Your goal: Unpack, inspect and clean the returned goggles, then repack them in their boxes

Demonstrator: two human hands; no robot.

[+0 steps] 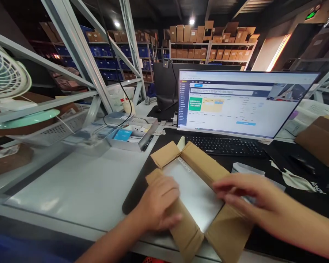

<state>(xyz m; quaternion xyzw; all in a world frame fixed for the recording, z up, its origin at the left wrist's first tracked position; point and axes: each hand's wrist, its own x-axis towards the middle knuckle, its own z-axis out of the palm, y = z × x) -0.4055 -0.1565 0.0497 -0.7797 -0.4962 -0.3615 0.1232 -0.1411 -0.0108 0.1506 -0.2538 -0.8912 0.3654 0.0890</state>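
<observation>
An open cardboard box point(203, 160) sits tilted across the desk mat in front of me, its flaps folded outward. Inside lies a smooth silvery-white surface point(194, 190) with pale lettering near its far end. My left hand point(161, 202) is on the box's left flap, its fingers curled over the edge and the thumb toward the inside. At the right side, my right hand point(252, 195) reaches over the rim, slightly blurred. Its thumb and fingertips are a little apart at the corner between two flaps. Clear plastic packaging point(248, 170) lies behind the right hand.
A keyboard point(224, 147) and lit monitor point(235, 106) stand beyond the box. Left of them is a grey tray point(145, 140) with a blue card and small items. A mouse point(303, 163) lies at the right, near another cardboard box point(319, 140). A fan point(8, 76) stands far left.
</observation>
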